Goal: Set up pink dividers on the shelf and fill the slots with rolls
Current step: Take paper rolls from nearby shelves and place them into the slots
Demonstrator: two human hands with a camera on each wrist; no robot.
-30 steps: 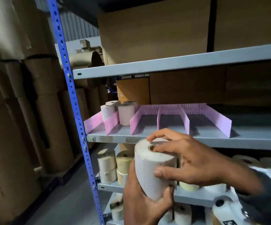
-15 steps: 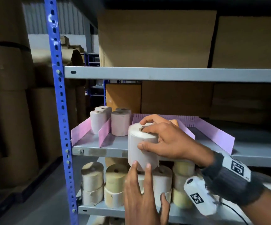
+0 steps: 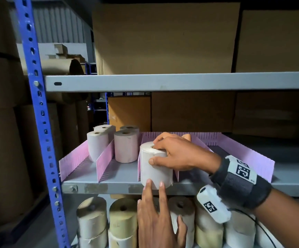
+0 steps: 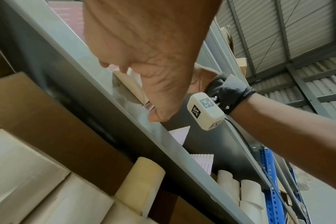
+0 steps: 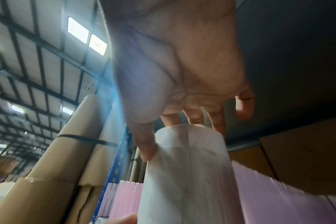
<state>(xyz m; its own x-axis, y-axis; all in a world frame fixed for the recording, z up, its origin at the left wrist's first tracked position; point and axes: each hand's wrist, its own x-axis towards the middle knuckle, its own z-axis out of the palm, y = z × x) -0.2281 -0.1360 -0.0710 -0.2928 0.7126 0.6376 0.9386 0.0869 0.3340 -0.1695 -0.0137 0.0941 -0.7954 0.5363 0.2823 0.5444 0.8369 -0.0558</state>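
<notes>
While a person stands at a metal rack, their left hand [image 3: 156,213] reaches up from below, fingers straight, two fingertips [image 3: 148,183] touching the bottom front of a white roll [image 3: 154,169]. This roll stands upright at the front edge of the grey shelf [image 3: 109,187], in the third slot from the left between pink dividers [image 3: 104,161]. Over its top, the right hand [image 3: 177,154] curls round the roll, thumb on the side, fingers at the core. Farther back, other rolls [image 3: 125,148] stand in the two left slots. Behind them sit brown cardboard boxes [image 3: 191,111].
</notes>
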